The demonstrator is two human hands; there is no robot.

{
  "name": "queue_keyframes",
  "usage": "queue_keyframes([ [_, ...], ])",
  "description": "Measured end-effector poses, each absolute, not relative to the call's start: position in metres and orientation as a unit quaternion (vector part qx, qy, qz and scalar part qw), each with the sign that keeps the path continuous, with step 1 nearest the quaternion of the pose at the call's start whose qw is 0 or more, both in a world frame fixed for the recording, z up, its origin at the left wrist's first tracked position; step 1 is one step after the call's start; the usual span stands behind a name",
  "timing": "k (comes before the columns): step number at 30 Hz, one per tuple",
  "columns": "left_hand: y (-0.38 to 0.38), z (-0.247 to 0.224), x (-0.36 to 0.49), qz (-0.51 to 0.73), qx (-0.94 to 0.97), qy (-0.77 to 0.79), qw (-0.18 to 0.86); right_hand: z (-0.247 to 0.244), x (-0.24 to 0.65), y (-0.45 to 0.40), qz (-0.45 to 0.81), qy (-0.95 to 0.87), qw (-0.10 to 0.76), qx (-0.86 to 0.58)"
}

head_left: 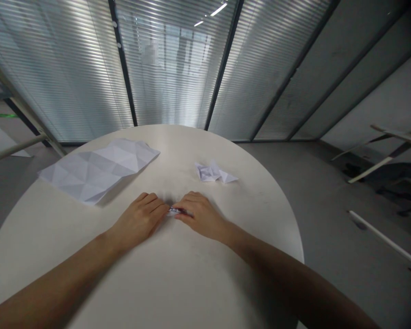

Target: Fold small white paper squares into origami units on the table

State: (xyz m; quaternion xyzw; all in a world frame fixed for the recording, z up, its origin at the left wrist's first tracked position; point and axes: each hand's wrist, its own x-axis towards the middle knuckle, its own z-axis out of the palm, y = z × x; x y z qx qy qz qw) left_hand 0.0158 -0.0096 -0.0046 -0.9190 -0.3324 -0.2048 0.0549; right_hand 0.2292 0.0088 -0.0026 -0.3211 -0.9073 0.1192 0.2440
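Between my two hands, low over the table, is a small folded piece of paper; only a short white and dark-marked strip of it shows. My left hand is closed on its left end, fingers curled down. My right hand pinches the right end between thumb and fingers. Most of the paper is hidden by the fingers. Beyond my right hand lies a small folded paper shape with pointed ends. Beyond my left hand rests a large creased white sheet with triangular fold lines.
The round white table ends in a curved edge on the far and right sides. Behind it stands a glass partition with blinds. A pale frame is at the left, and white-legged furniture stands at the right.
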Motion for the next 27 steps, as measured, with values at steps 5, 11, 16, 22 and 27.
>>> queue_keyframes([
  [5, -0.010, -0.006, 0.016, -0.244, -0.892, -0.379, -0.036, 0.001, 0.227, 0.005, 0.155, -0.876, 0.283, -0.359],
  [11, -0.014, -0.003, 0.018, -0.303, -0.807, -0.460, -0.214, 0.004, 0.224, 0.001, 0.299, -0.804, 0.348, -0.378],
  [16, -0.015, -0.001, 0.019, -0.373, -0.754, -0.461, -0.283, 0.002, 0.225, 0.002, 0.351, -0.764, 0.414, -0.348],
  [22, -0.017, -0.004, 0.017, -0.382, -0.769, -0.426, -0.286, 0.001, 0.226, 0.002, 0.394, -0.733, 0.452, -0.321],
  [27, -0.019, 0.004, 0.021, -0.364, -0.786, -0.416, -0.276, 0.005, 0.224, -0.002, 0.387, -0.714, 0.456, -0.364],
])
